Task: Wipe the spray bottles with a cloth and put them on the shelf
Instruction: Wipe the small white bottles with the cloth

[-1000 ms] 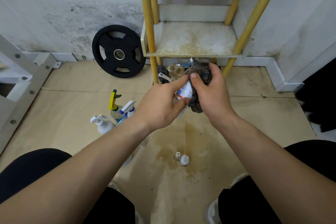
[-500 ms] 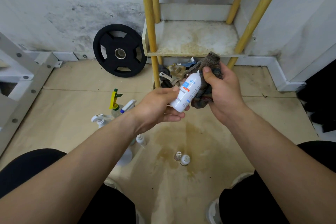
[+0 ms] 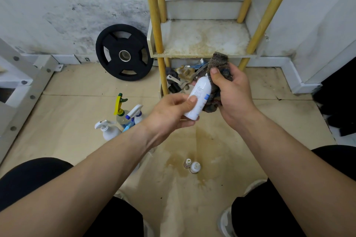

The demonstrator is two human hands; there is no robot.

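Bottle (image 3: 199, 94) and cloth (image 3: 219, 59) held above stained floor (image 3: 212, 140), before grimy shelf (image 3: 202, 38).

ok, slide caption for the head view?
Left hand holds a white bottle; right hand holds a grey cloth against it, near the shelf.

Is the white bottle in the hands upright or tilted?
Tilted. The white bottle slants, base low in the left hand, top up and right against the cloth gripped by the right hand.
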